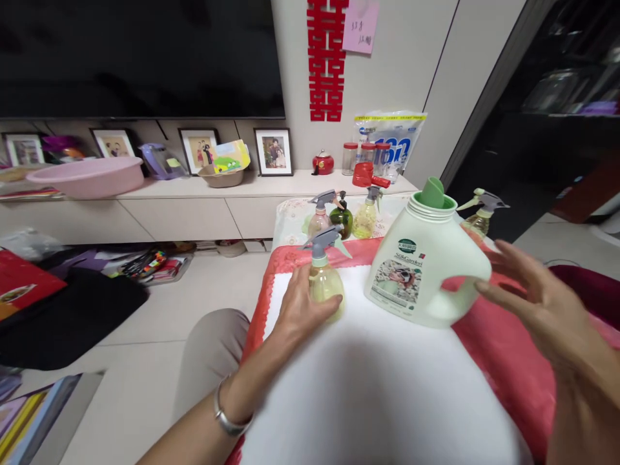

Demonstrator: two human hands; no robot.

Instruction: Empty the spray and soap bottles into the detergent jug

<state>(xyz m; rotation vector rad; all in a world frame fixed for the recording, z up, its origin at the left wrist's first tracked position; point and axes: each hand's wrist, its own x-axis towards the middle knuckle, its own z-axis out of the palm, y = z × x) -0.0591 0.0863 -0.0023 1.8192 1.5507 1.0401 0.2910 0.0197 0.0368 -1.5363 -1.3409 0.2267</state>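
My left hand (305,300) is wrapped round a clear yellow spray bottle (327,284) with a grey trigger head, upright on the white board (368,387). To its right stands a big pale green detergent jug (429,265) with a printed label. Its neck is uncapped, and a darker green spout shows inside. My right hand (537,297) hovers by the jug's handle, fingers apart and holding nothing. Whether a fingertip touches the handle, I cannot tell.
Behind stand a pink spray bottle (320,216), a dark green pump bottle (341,218) and a yellow spray bottle (365,216). Another spray bottle (479,216) is partly behind the jug. A red cloth (513,361) lies under the board. A low cabinet (194,216) runs along the wall.
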